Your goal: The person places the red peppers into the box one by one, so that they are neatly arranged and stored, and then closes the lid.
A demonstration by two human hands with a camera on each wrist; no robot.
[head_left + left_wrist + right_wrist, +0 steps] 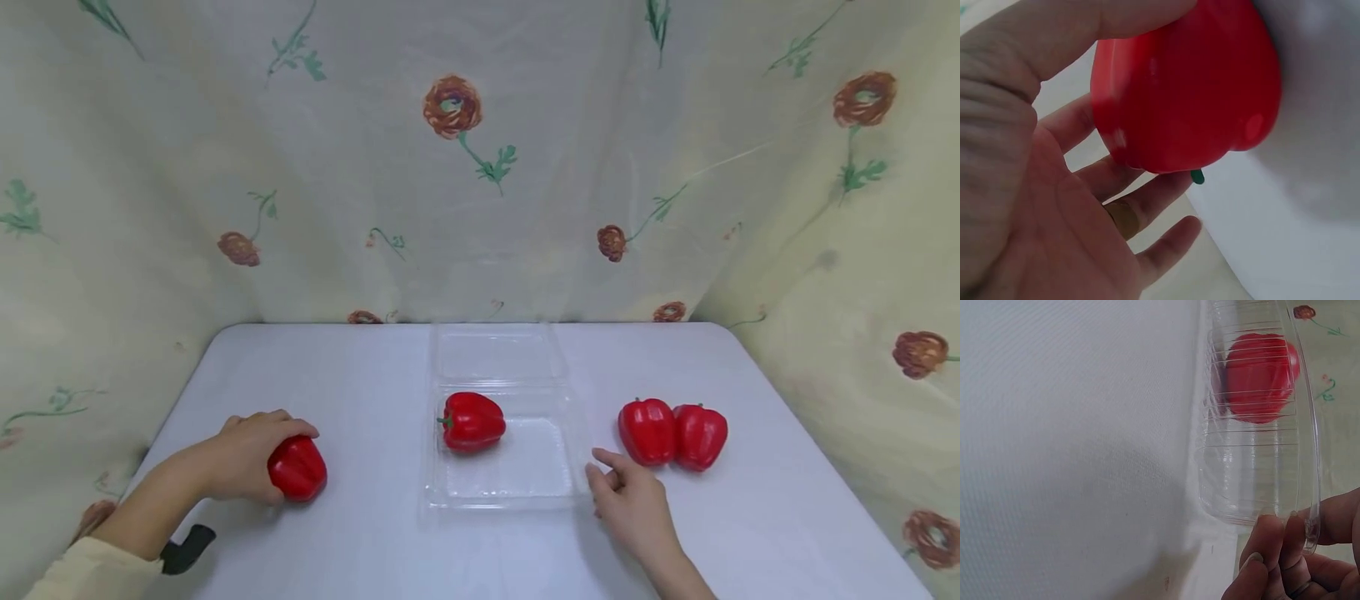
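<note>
Where the near left of the table (360,550) is occupied, a pale sleeve (93,575) is seen, with a black object (187,550) at the wrist. At the near right, the right hand (633,500) is placed at the right side of the clear box (502,504). By the right wrist view, the box rim is pinched near a corner between its fingers, which are held close together.

At the left, the held pepper (300,469) is gripped by the left hand (243,458), with the thumb on one side and fingers on the other; the little finger is extended clear of it. A ring (1124,219) is worn on one finger. A green stem is shown at one end of this red pepper. Whether the table is touched by it cannot be told.

In the middle, the box is laid open. The boxed pepper (474,422), also red, is contained in its far left part, lying on its side with its stem pointed left; the right part of the base is left bare.

At the right, beyond the right hand, two red peppers (647,432) are set side by side, touching, stems to the far side. The lid (495,354) is folded back toward the far edge of the table. Behind that, a pale cloth (540,225) printed with flowers is hung.
</note>
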